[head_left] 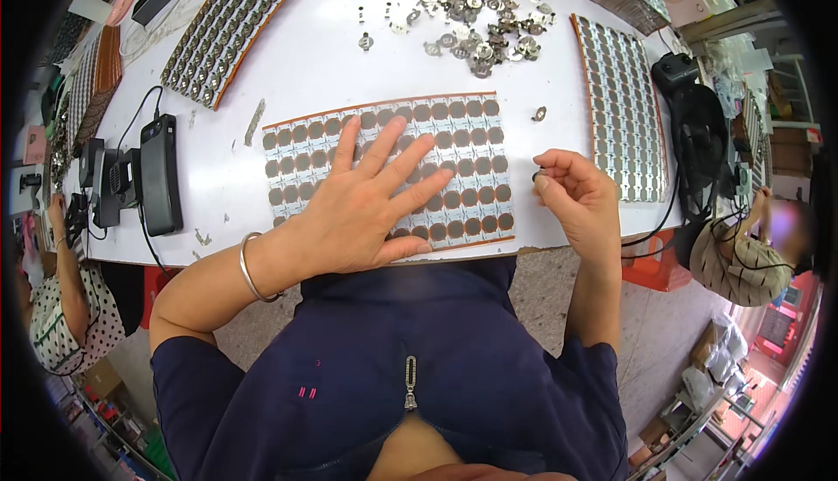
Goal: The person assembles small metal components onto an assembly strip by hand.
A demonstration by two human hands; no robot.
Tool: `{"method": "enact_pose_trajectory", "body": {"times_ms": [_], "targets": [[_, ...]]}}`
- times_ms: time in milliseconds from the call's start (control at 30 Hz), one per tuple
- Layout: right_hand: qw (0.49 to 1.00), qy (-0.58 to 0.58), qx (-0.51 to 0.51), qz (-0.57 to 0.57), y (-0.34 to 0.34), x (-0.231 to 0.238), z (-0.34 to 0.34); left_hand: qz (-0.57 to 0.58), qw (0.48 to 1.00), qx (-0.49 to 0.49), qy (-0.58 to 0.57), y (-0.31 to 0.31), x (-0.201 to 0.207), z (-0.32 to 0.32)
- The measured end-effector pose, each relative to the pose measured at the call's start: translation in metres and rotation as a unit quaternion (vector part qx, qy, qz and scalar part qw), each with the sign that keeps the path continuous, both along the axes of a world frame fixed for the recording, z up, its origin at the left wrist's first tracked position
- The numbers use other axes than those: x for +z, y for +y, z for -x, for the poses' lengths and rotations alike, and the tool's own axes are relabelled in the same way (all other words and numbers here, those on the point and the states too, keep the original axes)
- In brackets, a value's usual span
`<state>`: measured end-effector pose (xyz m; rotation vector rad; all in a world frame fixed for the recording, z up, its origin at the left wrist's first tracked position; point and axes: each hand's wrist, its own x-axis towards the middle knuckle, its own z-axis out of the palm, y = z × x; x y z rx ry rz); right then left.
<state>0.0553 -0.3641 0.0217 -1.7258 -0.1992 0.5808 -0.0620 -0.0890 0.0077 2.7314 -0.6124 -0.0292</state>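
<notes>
A panel of circuit boards lies on the white table before me, with rows of dark grey round pads and an orange edge. My left hand rests flat on the panel with its fingers spread, hiding part of the middle rows. Just off the panel's right side, my right hand is closed in a pinch, thumb against forefinger. A small dark round metal piece shows at its fingertips. A single round metal piece with tabs lies on the table beyond that hand.
Loose round metal pieces are heaped at the far middle. Populated panels lie at the far left, another panel at right. A black device with cables stands left; a black cable runs right. Co-workers sit at both sides.
</notes>
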Motion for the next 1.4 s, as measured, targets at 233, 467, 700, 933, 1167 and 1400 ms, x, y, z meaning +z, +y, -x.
{"method": "enact_pose_trajectory", "body": {"times_ms": [233,467,700,933,1167,1400], "targets": [[0.921,-0.280,0.095,0.254,0.026,0.003,-0.044,-0.019,0.999,0.025,-0.010,-0.003,-0.002,0.006],[0.991,-0.124,0.043,0.018,0.031,0.007,-0.063,-0.019,0.998,0.055,-0.030,-0.009,0.000,0.005],[0.993,0.072,0.034,-0.090,0.013,0.007,-0.031,0.028,0.997,0.062,-0.043,-0.022,0.002,-0.007],[0.993,0.056,0.037,-0.093,0.008,0.006,-0.030,0.041,0.998,0.035,-0.039,-0.024,0.000,-0.016],[0.999,-0.026,0.015,-0.037,-0.001,0.007,-0.033,0.038,0.998,0.007,-0.042,-0.015,-0.005,-0.015],[0.992,0.032,0.097,0.079,0.000,0.012,-0.017,0.033,0.999,0.018,-0.039,-0.017,-0.005,-0.014]]}}
